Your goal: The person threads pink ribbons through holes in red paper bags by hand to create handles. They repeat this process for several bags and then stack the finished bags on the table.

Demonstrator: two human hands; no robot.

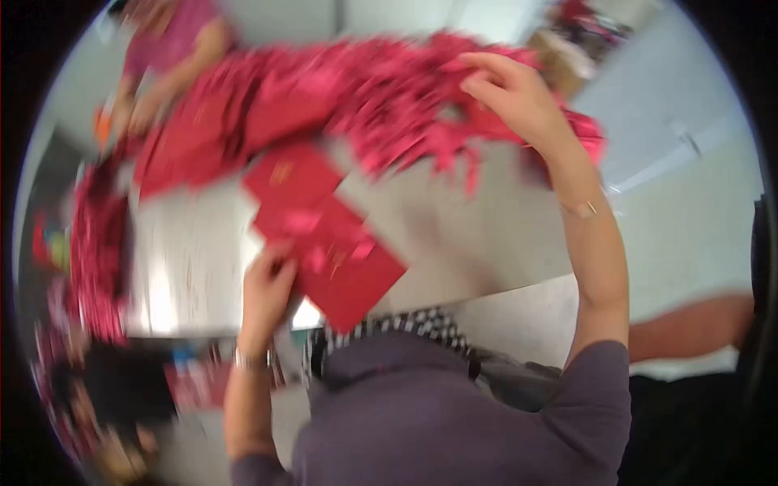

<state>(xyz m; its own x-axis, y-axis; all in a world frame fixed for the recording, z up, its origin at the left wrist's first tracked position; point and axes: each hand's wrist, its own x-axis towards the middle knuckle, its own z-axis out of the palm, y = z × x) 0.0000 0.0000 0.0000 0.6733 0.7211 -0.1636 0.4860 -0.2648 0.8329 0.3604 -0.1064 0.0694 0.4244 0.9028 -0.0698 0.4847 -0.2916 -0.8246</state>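
My left hand (pixel 269 285) is closed at the left edge of a flat red card (pixel 356 279), which has gold print and a pink ribbon (pixel 324 247) lying across it. Another red card (pixel 292 174) with a gold mark overlaps above it. Over the right part of the heaped pink ribbons (pixel 397 121) hovers my right hand (pixel 504 91), fingers stretched forward and apart. It is blurred by motion, and nothing shows clearly between its fingers.
Stacks of red cards (pixel 194 142) with ribbons line the far side of the pale table (pixel 186 243). More red-pink items (pixel 101 243) hang along its left edge. Another person (pixel 174 49) works at the far left. Someone's arm (pixel 689 326) is at the right, and a cardboard box (pixel 559 65) stands behind.
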